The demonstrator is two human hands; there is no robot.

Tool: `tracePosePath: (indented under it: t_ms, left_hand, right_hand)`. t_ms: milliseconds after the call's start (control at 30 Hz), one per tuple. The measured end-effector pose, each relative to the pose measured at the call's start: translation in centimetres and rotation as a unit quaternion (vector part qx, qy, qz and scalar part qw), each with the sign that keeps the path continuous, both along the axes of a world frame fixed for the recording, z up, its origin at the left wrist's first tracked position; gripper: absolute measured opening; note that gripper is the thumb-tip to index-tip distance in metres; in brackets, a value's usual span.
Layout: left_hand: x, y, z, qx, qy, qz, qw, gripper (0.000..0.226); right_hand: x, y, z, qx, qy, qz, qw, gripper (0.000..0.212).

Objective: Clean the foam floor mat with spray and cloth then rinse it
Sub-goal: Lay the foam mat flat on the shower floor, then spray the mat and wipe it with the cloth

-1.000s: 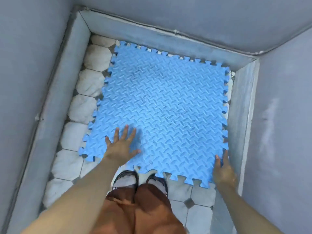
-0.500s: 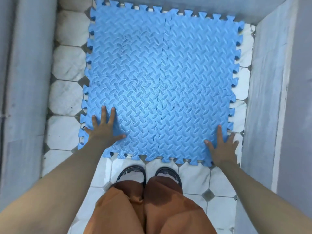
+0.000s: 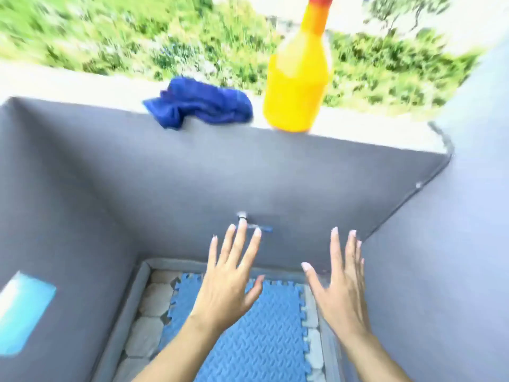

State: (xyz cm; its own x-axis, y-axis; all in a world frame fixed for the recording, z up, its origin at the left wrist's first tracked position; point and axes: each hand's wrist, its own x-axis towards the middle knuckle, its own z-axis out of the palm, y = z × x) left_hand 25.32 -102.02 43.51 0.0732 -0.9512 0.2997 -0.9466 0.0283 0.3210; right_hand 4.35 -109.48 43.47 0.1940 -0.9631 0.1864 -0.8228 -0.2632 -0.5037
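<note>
The blue foam mat point(image 3: 264, 343) lies flat on the tiled floor at the bottom of the view, partly hidden behind my hands. My left hand point(image 3: 228, 282) and my right hand point(image 3: 340, 288) are both raised in the air above it, fingers straight and spread, holding nothing. A crumpled dark blue cloth point(image 3: 198, 104) lies on top of the low grey wall point(image 3: 192, 166). Right of it on the same ledge stands a yellow spray bottle point(image 3: 297, 86) with an orange neck and a red top cut off by the frame.
A small tap point(image 3: 248, 221) with a blue handle sticks out of the wall just beyond my left fingertips. Grey walls close in on the left and right. A light blue patch point(image 3: 24, 312) shows on the left wall. Blurred greenery lies beyond the ledge.
Both hands lifted off the mat's near edge and now hang spread in the air. My view swung up from the floor to the wall ledge, bringing cloth, bottle and tap into sight.
</note>
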Motion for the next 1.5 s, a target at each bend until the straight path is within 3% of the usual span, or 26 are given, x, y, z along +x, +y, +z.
tracePosePath:
  t_ms: [33, 100, 133, 200, 300, 400, 467, 500, 600, 700, 800, 933, 1033, 1133, 1200, 1267, 1367, 1500]
  left_hand:
    - [-0.6, -0.9, 2.7, -0.024, -0.001, -0.02, 1.0, 0.083]
    - [0.8, -4.7, 13.8, -0.128, -0.032, -0.023, 0.991, 0.08]
    - [1.3, -6.0, 16.0, -0.159, -0.034, -0.021, 0.986, 0.078]
    - [3.4, -8.9, 22.6, -0.177, -0.07, -0.003, 0.982, 0.074]
    - [7.3, -12.4, 28.6, -0.058, -0.044, 0.034, 0.997, 0.07]
    - [11.5, -16.2, 28.3, 0.128, -0.052, 0.076, 0.987, 0.066]
    - [13.4, -17.7, 26.1, 0.208, -0.096, 0.092, 0.969, 0.078]
    - [13.8, -18.1, 24.5, 0.236, -0.102, 0.095, 0.962, 0.086]
    - [14.0, -18.9, 20.4, 0.232, -0.139, 0.115, 0.956, 0.09]
    - [13.9, -19.3, 19.2, 0.143, -0.233, 0.132, 0.953, 0.073]
    - [13.0, -18.0, 19.3, 0.068, -0.283, 0.094, 0.952, 0.036]
    - [11.1, -13.0, 19.7, 0.042, -0.178, 0.105, 0.977, 0.023]
    - [10.4, -8.1, 19.9, 0.024, -0.027, 0.13, 0.991, 0.016]
    - [10.0, -2.6, 18.8, 0.013, 0.112, 0.175, 0.978, 0.013]
    - [10.0, 1.0, 17.0, 0.027, 0.13, 0.188, 0.973, 0.016]
    - [10.0, 4.1, 14.2, 0.053, 0.132, 0.189, 0.972, 0.02]
    - [10.7, 8.2, 6.3, 0.084, 0.12, 0.164, 0.975, 0.019]
    - [11.8, 13.1, -9.3, 0.115, 0.08, 0.156, 0.978, 0.022]
  right_hand:
    - [0.6, -0.6, 2.7, -0.03, -0.012, 0.005, 0.999, 0.091]
    - [2.6, -4.5, 14.1, -0.112, -0.056, 0.002, 0.992, 0.093]
    - [3.1, -5.6, 16.3, -0.137, -0.077, 0.005, 0.988, 0.095]
    - [5.2, -8.6, 23.1, -0.179, -0.116, 0.021, 0.977, 0.103]
    - [8.3, -12.9, 29.8, -0.114, -0.165, 0.028, 0.979, 0.112]
    - [12.5, -17.4, 31.5, 0.002, -0.181, 0.052, 0.982, 0.12]
    - [14.8, -19.4, 30.2, 0.044, -0.192, 0.065, 0.978, 0.112]
    - [15.5, -20.0, 29.3, 0.042, -0.205, 0.06, 0.976, 0.099]
    - [16.3, -21.0, 26.6, -0.007, -0.247, 0.041, 0.968, 0.058]
    - [16.6, -21.8, 25.6, -0.028, -0.263, 0.059, 0.963, 0.057]
    - [16.3, -21.7, 26.4, -0.013, -0.249, 0.059, 0.967, 0.062]
    - [15.4, -17.9, 28.2, -0.062, -0.207, -0.018, 0.976, 0.043]
    - [13.6, -12.9, 27.8, -0.076, -0.222, -0.025, 0.972, 0.062]
    - [11.4, -6.8, 25.1, -0.061, -0.225, 0.006, 0.972, 0.067]
    - [10.1, -2.5, 22.2, -0.011, -0.225, 0.034, 0.974, 0.058]
    - [9.0, 1.2, 18.6, 0.072, -0.281, 0.042, 0.956, 0.044]
    - [7.7, 5.8, 9.9, 0.146, -0.301, 0.024, 0.942, 0.006]
    - [6.6, 9.8, -7.1, 0.236, -0.236, -0.018, 0.942, 0.019]
